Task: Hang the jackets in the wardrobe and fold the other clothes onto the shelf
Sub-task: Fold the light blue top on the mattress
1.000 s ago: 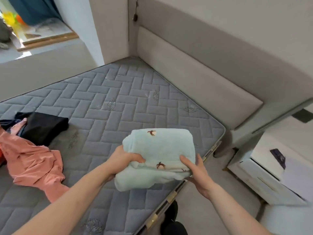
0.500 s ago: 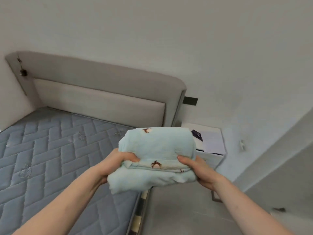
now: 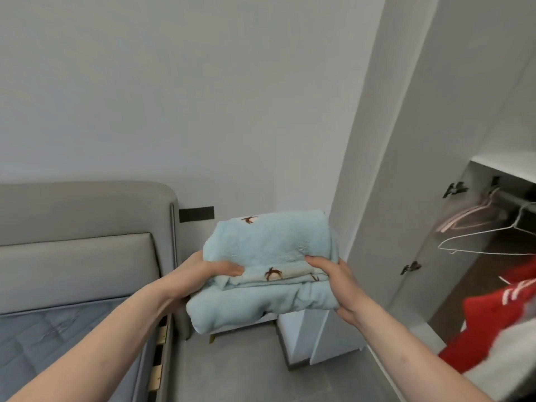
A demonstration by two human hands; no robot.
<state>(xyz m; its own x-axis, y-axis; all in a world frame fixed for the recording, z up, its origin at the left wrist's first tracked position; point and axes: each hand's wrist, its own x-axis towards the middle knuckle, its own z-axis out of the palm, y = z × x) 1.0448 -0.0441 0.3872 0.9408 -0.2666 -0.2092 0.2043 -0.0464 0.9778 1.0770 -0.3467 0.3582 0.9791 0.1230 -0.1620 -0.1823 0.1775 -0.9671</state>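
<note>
A folded light-blue fleece garment (image 3: 269,248) with small brown prints is held up in front of me, above the floor. My left hand (image 3: 208,271) grips its left edge, thumb on top. My right hand (image 3: 333,274) grips its right edge the same way. At the right the open wardrobe (image 3: 493,227) shows a rail with empty hangers (image 3: 478,230) and a red and grey jacket (image 3: 501,314) hanging below them. A white shelf edge (image 3: 504,166) runs above the rail.
The grey bed headboard (image 3: 81,233) and a corner of the quilted mattress (image 3: 58,338) lie at the left. A white nightstand (image 3: 293,329) stands behind the garment. The wardrobe's open door (image 3: 406,169) rises at the centre right. Grey floor (image 3: 232,372) lies below.
I have turned right from the bed toward the wardrobe, carrying the folded blue garment in both hands. The clothes pile on the mattress has left the view and the wardrobe has come in.
</note>
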